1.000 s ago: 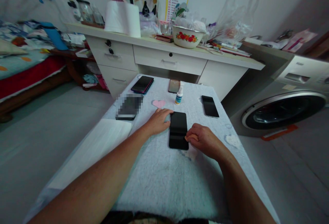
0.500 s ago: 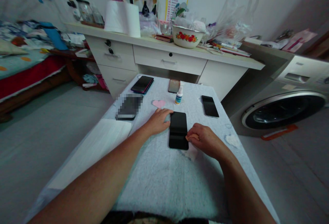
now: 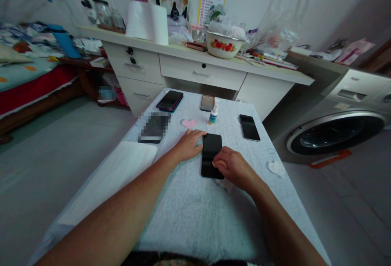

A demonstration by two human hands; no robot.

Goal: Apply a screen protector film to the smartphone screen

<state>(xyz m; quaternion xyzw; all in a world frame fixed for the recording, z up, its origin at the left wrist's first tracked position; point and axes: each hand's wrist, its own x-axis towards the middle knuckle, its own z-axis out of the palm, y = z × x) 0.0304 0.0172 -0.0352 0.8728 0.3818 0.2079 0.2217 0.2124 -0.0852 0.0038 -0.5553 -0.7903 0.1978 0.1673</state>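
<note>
A smartphone (image 3: 210,148) with a black screen lies face up on the cloth-covered table. My left hand (image 3: 191,143) rests at its left side, fingers stretched to the upper left corner and thumb apart near the edge. Over the lower right of the screen, my right hand (image 3: 233,164) is closed, fingertips down on the glass. Something small and orange-tinted shows at its fingers; I cannot tell what it is. A small white spray bottle (image 3: 213,116) with a blue label stands upright beyond the phone.
Other phones lie around: a dark one (image 3: 249,127) at right, a blurred-out one (image 3: 154,127) and a stacked pair (image 3: 170,100) at left, a brownish one (image 3: 207,103) behind. A white sheet (image 3: 116,176) covers the left edge. Behind are a desk (image 3: 189,70) and a washing machine (image 3: 339,107).
My right hand has slid left, from the phone's right edge onto the screen. My left hand and the phone stay in place.
</note>
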